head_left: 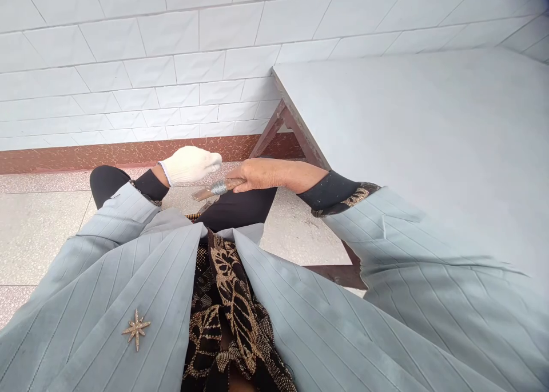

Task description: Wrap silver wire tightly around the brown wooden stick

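My left hand [191,164] wears a white glove and is closed in a loose fist above my knee; what it holds, if anything, is hidden. My right hand [261,175] is bare and wrapped round the wooden handle of a tool [214,189] with a metal band. The tool points left, its end just under the gloved hand. Both hands hover over my black-trousered legs [240,206]. I wear a grey pinstriped jacket with a star brooch [136,328].
A grey-topped table [407,129] with brown wooden legs stands to my right, against a white tiled wall [150,66]. A speckled floor [38,220] with a reddish skirting strip lies to the left.
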Demonstrator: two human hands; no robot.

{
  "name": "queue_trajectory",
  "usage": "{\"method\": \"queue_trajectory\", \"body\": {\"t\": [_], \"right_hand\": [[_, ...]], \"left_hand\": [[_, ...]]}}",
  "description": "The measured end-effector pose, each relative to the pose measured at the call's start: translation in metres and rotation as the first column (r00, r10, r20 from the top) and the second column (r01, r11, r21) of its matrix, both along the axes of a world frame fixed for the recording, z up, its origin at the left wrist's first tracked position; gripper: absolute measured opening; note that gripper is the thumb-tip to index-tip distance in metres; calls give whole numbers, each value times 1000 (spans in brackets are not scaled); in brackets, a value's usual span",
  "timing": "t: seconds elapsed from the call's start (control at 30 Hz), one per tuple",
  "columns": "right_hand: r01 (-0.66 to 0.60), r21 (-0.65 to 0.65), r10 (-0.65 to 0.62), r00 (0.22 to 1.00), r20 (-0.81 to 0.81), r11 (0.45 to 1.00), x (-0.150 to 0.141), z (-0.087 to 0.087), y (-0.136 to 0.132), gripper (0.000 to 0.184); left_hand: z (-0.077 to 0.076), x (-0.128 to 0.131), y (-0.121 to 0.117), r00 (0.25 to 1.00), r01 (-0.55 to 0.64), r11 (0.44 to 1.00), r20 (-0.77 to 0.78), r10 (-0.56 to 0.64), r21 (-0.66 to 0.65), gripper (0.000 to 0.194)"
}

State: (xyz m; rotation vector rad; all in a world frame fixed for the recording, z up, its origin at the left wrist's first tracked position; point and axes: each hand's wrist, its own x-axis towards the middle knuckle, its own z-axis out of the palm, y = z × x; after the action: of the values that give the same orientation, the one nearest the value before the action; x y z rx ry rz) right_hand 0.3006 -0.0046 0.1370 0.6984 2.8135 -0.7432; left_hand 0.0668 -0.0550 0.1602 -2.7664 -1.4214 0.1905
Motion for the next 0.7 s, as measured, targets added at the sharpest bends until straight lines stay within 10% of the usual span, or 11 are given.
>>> {"method": "queue_trajectory", "body": {"t": [0.13, 0.4, 0.7], "right_hand": [[-10, -68, 3, 994, -108, 998, -3, 14, -9, 31], [511, 61, -464, 819, -336, 857, -2, 20, -10, 37], [472, 245, -448, 881, -150, 847, 5, -1, 16, 30]], "left_hand": [[-20, -8, 17, 944, -14, 978, 319, 81, -206, 31], [-97, 5, -15, 923, 84, 906, 375, 86, -414, 36], [-81, 6, -31, 992, 74, 969, 118, -47, -236, 39]]}}
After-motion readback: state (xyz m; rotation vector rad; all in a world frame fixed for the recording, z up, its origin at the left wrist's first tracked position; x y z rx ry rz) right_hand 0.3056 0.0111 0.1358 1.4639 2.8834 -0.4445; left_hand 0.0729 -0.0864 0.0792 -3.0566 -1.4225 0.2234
